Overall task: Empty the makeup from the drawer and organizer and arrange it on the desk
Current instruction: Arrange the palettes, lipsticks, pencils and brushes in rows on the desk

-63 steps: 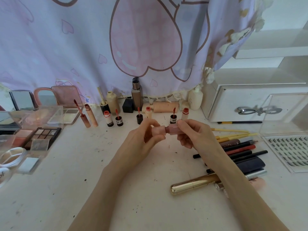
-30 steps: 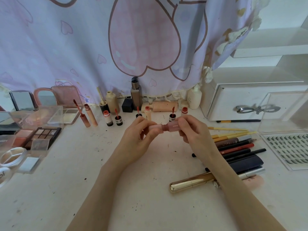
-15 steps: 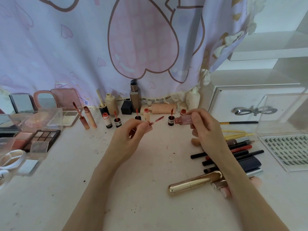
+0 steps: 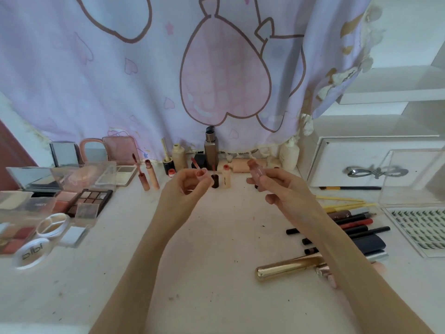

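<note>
My left hand [image 4: 185, 189] pinches the pink cap of a lip gloss wand [image 4: 198, 170], its red applicator tip pointing up and left. My right hand [image 4: 281, 186] grips the matching pink gloss tube [image 4: 255, 171], tilted with its open mouth up and left. The two parts are held apart above the white desk [image 4: 216, 237]. Behind my hands a row of opened lip tints [image 4: 226, 178] stands with their wands set in them. Eyeshadow palettes [image 4: 92, 200] and compacts lie at the left.
Pencils and liners [image 4: 354, 221] lie in a row at the right beside a gold tube [image 4: 286, 270]. A white drawer unit [image 4: 366, 165] and a clear lash tray [image 4: 419, 227] stand at the far right. A foundation bottle [image 4: 211, 150] stands against the curtain.
The closed gloss was pulled apart: my left hand drew the wand out to the left and my right hand carried the tube to the right. The camera tilted up.
</note>
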A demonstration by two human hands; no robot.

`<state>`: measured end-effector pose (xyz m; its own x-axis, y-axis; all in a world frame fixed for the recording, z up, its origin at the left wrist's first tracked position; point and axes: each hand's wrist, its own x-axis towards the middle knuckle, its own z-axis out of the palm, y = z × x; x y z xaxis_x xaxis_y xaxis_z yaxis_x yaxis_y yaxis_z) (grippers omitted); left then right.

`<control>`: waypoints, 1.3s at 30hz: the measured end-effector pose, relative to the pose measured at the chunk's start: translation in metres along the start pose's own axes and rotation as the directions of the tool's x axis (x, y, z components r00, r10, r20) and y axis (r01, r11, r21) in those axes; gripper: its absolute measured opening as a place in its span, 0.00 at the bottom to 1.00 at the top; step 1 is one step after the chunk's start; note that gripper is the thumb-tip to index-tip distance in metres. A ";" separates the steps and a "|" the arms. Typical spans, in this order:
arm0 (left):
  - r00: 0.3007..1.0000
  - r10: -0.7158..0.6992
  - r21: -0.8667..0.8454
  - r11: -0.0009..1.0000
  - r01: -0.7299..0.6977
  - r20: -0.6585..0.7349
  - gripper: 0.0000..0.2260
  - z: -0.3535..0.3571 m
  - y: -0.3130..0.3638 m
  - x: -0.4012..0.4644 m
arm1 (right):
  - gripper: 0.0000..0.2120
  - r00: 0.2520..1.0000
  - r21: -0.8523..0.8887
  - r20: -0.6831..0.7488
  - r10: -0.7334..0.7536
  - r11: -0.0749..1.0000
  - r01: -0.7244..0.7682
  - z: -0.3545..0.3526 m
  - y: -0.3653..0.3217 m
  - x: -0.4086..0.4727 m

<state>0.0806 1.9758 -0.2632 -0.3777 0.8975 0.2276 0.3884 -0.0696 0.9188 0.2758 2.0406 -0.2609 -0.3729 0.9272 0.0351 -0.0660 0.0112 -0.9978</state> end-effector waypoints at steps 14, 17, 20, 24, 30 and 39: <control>0.923 -0.140 0.274 0.929 0.248 -0.358 0.11 -0.079 -0.065 -0.016 | 0.06 0.986 -0.367 0.164 0.003 0.928 0.058 0.146 0.022 0.014; 0.924 -0.125 0.278 0.932 0.234 -0.360 0.10 -0.085 -0.069 -0.008 | 0.08 0.993 -0.442 0.117 -0.010 0.895 0.061 0.166 0.032 0.023; 0.928 -0.121 0.280 0.933 0.228 -0.352 0.11 -0.090 -0.074 -0.003 | 0.12 0.996 -0.507 0.086 -0.026 0.860 0.067 0.178 0.037 0.029; 0.936 -0.108 0.265 0.943 0.204 -0.335 0.10 -0.092 -0.080 0.001 | 0.11 0.994 -0.550 0.100 -0.044 0.830 0.092 0.190 0.036 0.033; 0.953 -0.066 0.355 0.919 0.173 -0.294 0.09 -0.095 -0.094 0.011 | 0.10 0.993 -0.525 0.098 -0.067 0.844 0.108 0.204 0.042 0.039; 0.956 -0.056 0.390 0.905 0.171 -0.289 0.15 -0.095 -0.094 0.008 | 0.15 0.991 -0.536 0.109 -0.074 0.836 0.122 0.203 0.042 0.037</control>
<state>-0.0387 1.9484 -0.3176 -0.6254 0.7360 0.2591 0.6147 0.2602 0.7446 0.0717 1.9994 -0.2903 -0.4660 0.8772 0.1151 0.3951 0.3227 -0.8601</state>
